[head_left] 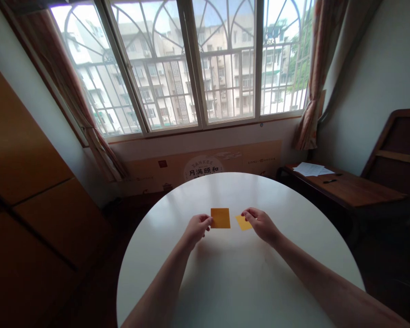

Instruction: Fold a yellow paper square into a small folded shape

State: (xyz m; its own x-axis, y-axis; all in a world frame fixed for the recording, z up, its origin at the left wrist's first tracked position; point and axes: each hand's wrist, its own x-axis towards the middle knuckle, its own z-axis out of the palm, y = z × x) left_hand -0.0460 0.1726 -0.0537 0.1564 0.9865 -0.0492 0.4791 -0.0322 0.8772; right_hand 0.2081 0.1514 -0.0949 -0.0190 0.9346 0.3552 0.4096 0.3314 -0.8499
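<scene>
My left hand (198,228) pinches the left edge of a square orange paper (220,218), which is held up above the table with its face toward me. My right hand (260,223) is closed on a lighter yellow paper (243,222), tilted and partly hidden behind the fingers. A small gap separates the two papers. Under both hands lies the round white table (225,291).
A barred window (198,68) with curtains fills the far wall. Below it stands a printed beige panel (150,175). To the right, a wooden bench (358,189) carries white sheets (312,169). A wooden cabinet (27,146) is on the left.
</scene>
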